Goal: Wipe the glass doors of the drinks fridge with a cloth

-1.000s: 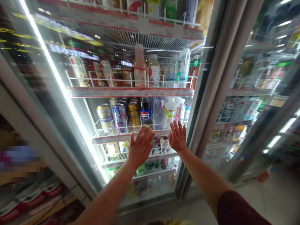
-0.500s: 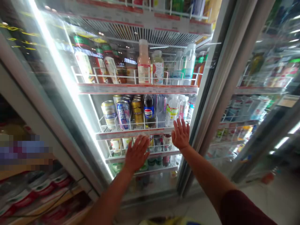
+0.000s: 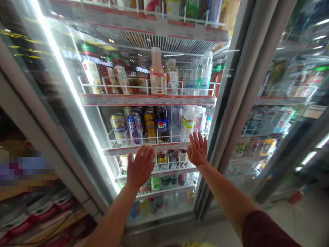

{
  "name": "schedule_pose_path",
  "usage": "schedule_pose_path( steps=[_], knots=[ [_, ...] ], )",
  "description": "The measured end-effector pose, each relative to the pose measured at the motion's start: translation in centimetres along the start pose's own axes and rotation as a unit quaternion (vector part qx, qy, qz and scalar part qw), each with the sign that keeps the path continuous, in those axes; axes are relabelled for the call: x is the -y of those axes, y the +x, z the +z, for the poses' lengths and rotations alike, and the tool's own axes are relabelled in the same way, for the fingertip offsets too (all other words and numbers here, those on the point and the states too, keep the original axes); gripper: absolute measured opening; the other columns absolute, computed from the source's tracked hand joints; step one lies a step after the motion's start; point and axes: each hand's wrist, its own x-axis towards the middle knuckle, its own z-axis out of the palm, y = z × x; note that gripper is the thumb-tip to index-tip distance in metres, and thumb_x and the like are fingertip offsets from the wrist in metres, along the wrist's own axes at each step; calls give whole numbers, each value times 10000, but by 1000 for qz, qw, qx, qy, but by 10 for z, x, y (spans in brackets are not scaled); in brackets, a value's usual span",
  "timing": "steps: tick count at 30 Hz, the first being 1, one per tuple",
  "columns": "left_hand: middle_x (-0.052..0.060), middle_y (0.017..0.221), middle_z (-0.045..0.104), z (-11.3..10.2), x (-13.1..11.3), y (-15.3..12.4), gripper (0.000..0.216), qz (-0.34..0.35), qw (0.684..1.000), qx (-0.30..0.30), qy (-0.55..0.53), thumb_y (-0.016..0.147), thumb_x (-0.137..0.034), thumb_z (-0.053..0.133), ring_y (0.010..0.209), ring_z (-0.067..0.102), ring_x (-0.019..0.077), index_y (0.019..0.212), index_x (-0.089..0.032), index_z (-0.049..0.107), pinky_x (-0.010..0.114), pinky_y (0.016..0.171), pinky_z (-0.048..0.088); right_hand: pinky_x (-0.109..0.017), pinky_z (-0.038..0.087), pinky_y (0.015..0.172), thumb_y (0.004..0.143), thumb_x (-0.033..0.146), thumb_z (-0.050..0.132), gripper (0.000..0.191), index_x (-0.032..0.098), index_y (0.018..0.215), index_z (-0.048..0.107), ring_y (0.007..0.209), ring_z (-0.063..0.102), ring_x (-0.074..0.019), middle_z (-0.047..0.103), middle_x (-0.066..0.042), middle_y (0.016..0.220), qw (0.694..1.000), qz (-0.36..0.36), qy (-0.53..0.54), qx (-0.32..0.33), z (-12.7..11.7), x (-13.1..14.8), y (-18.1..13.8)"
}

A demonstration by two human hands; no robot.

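My left hand (image 3: pixel 141 165) is raised with its fingers stretched out and nothing in it, in front of the lower shelves of a lit drinks fridge. It partly covers a shelf edge and some drinks behind it. My right hand (image 3: pixel 197 150), also flat and empty, faces the fridge near its right frame. Reflections show on the glass door (image 3: pixel 138 68); whether my palms touch it I cannot tell. Behind the hands, the middle shelf holds a Pepsi bottle (image 3: pixel 162 120), a gold can (image 3: pixel 149 123), a blue can (image 3: pixel 134 127) and a white-capped bottle (image 3: pixel 189 120).
On the shelf above stand a pink bottle (image 3: pixel 156 73) and a tea bottle (image 3: pixel 172 77). A metal door frame (image 3: pixel 246 92) divides this fridge from another drinks fridge at right. Racks with red packages (image 3: pixel 28 218) lie at lower left. Tiled floor (image 3: pixel 280 223) shows at lower right.
My left hand has shifted left, uncovering cans on the lower shelves. My right hand stays nearly in place, still flat. The shelves sit slightly lower and look sharper.
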Motion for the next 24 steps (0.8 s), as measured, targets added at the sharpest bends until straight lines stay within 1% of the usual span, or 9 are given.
schedule_pose_path(
  steps=[3, 6, 8, 12, 13, 15, 19, 22, 24],
  knots=[
    [181, 1652, 321, -18, 29, 49, 673, -125, 990, -59, 35, 997, -329, 487, 1589, 151, 347, 1613, -141, 290, 630, 1275, -4, -478, 176, 1297, 1000, 269, 419, 594, 192, 1587, 373, 1558, 322, -245, 512, -125, 1569, 1000, 1, 0, -1, 0, 0, 0],
    [183, 1692, 208, -27, 36, 80, 680, -164, 980, -104, 32, 1017, -352, 415, 1596, 75, 365, 1625, -111, 231, 666, 1262, -5, -469, 159, 1303, 1001, 263, 431, 626, 196, 1613, 315, 1572, 288, -235, 486, -114, 1592, 1000, -1, 15, -9, -2, 0, 2],
    [155, 1688, 242, -20, 18, 68, 664, -102, 991, -79, 18, 1020, -360, 421, 1607, 46, 309, 1625, -146, 254, 595, 1290, -14, -460, 144, 1309, 998, 248, 450, 660, 185, 1628, 267, 1586, 246, -226, 472, -113, 1601, 999, -8, 30, -16, -2, 0, 3],
    [58, 1557, 508, 0, -13, 24, 565, 77, 997, 4, -7, 1008, -345, 496, 1598, 135, 178, 1563, -276, 415, 444, 1323, -20, -456, 141, 1311, 991, 244, 469, 681, 184, 1633, 250, 1586, 247, -226, 468, -114, 1604, 999, -10, 34, -20, -2, 0, 3],
    [50, 1538, 530, 1, -9, 23, 557, 76, 997, 4, 1, 1005, -339, 506, 1593, 166, 182, 1555, -294, 428, 453, 1322, -27, -459, 148, 1310, 991, 248, 467, 675, 192, 1631, 259, 1579, 268, -229, 467, -111, 1605, 999, -8, 33, -18, -2, 0, 3],
    [81, 1575, 480, -6, 10, 37, 597, 4, 999, -30, 24, 996, -335, 511, 1590, 191, 239, 1578, -277, 391, 520, 1315, -25, -466, 163, 1305, 993, 252, 460, 662, 200, 1627, 276, 1569, 296, -236, 468, -109, 1604, 999, -5, 31, -15, -2, 0, 3],
    [155, 1688, 234, -20, 35, 66, 737, -146, 985, -86, 35, 982, -333, 500, 1599, 94, 350, 1646, -204, 206, 645, 1281, 17, -470, 170, 1300, 996, 252, 456, 655, 187, 1624, 282, 1574, 283, -244, 470, -117, 1602, 999, -6, 30, -17, -2, -2, 1],
    [137, 1689, 237, -9, 7, 38, 741, -74, 996, -55, 9, 987, -328, 510, 1608, 31, 295, 1648, -215, 195, 560, 1311, 13, -478, 179, 1295, 994, 262, 459, 655, 193, 1623, 289, 1567, 302, -254, 463, -121, 1606, 999, -6, 32, -12, -2, -3, 0],
    [68, 1628, 399, 1, -13, 8, 665, 28, 1000, -3, -6, 988, -335, 532, 1607, 59, 208, 1613, -284, 311, 468, 1328, 3, -485, 186, 1291, 994, 268, 460, 652, 196, 1621, 297, 1561, 315, -260, 462, -123, 1606, 999, -4, 39, -10, -2, -4, -1]
  ],
)
